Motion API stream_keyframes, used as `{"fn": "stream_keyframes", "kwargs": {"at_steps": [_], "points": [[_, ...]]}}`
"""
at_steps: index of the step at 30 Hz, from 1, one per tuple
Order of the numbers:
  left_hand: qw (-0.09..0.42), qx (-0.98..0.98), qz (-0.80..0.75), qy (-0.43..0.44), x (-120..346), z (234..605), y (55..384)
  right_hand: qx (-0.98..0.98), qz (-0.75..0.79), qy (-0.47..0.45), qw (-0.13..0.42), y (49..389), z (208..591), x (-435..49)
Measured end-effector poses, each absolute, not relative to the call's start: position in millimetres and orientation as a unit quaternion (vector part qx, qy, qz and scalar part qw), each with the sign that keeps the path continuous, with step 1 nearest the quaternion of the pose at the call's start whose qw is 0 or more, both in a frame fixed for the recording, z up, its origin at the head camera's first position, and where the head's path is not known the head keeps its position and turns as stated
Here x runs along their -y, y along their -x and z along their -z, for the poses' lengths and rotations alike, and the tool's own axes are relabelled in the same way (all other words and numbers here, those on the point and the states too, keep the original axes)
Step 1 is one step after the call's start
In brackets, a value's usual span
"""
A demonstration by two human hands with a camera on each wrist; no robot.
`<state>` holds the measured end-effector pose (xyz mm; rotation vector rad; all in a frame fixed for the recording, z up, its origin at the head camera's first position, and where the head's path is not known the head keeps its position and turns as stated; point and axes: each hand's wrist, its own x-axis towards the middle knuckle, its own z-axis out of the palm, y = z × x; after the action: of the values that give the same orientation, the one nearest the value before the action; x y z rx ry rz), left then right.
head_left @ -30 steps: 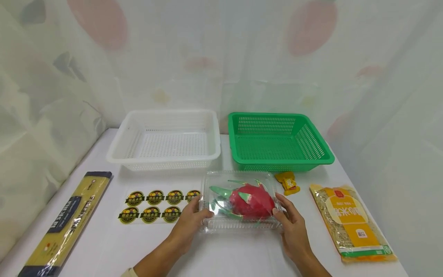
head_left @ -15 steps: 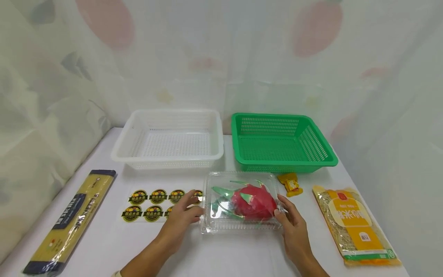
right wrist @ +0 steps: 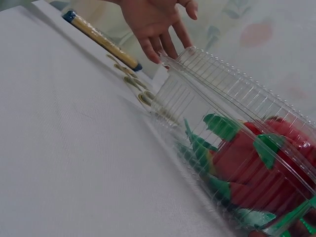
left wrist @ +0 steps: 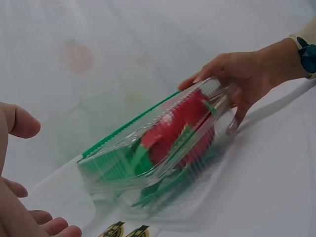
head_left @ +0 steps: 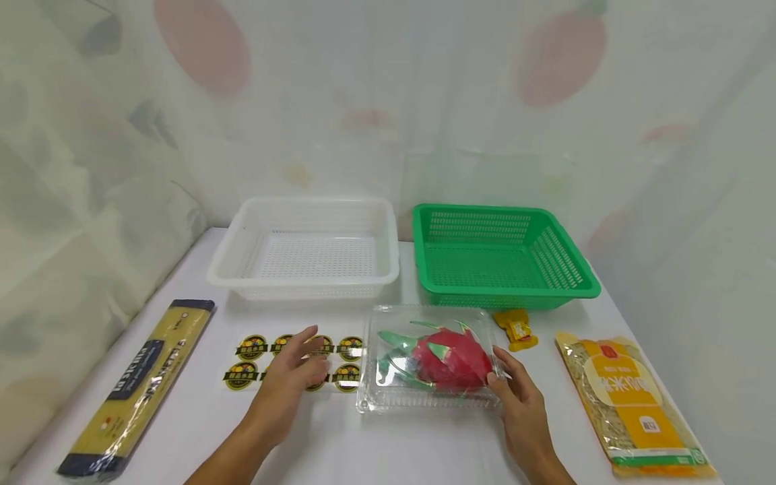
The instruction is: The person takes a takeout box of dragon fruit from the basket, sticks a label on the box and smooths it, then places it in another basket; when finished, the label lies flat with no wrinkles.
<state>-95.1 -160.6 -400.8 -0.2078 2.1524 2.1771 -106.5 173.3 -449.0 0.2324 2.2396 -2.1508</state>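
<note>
A clear plastic clamshell box (head_left: 394,403) sits on the white table in the head view, lid down. Inside it lies a red dragon fruit (head_left: 451,362) with green scales, its green end pointing left. My right hand (head_left: 523,411) grips the box's right end, thumb at the front and fingers round the far side; the left wrist view shows this hand (left wrist: 244,74) from across. My left hand (head_left: 283,384) is over a sheet of round fruit stickers (head_left: 241,376), fingers spread and holding nothing. It hides part of the sheet and is apart from the box.
Behind stand a white basket (head_left: 303,281) and a green basket (head_left: 509,292). A small yellow packet (head_left: 516,330) lies near the green one. A long spaghetti pack (head_left: 139,387) is at the left, and a bag of rice noodles (head_left: 633,404) at the right.
My left hand has let go of the box's left side and moved left over the stickers. The right hand keeps its grip. The head view has shifted slightly.
</note>
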Motion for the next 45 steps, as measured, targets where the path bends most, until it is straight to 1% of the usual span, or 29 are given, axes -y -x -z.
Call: {"fn": "stream_keyframes", "kwargs": {"at_steps": [10, 19, 26, 35, 39, 45], "points": [[0.025, -0.716, -0.696, 0.051, 185.4, 399.4, 91.7, -0.717, 0.693, -0.076, 0.024, 107.2, 449.3, -174.1], [0.005, -0.731, -0.679, 0.068, 199.9, 399.0, 89.4, -0.717, 0.692, -0.074, 0.027, 107.6, 450.4, -174.9], [-0.033, -0.715, -0.694, 0.072, 213.4, 404.1, 89.6, -0.719, 0.691, -0.074, 0.028, 107.6, 450.8, -175.1], [-0.072, -0.715, -0.687, 0.109, 226.6, 408.8, 91.8, -0.721, 0.688, -0.074, 0.030, 107.2, 451.6, -176.2], [-0.099, -0.713, -0.684, 0.117, 231.7, 413.7, 93.1, -0.721, 0.688, -0.074, 0.031, 107.1, 451.7, -176.4], [-0.144, -0.742, -0.641, 0.134, 237.8, 422.3, 94.1, -0.719, 0.690, -0.078, 0.034, 106.9, 450.6, -175.7]]}}
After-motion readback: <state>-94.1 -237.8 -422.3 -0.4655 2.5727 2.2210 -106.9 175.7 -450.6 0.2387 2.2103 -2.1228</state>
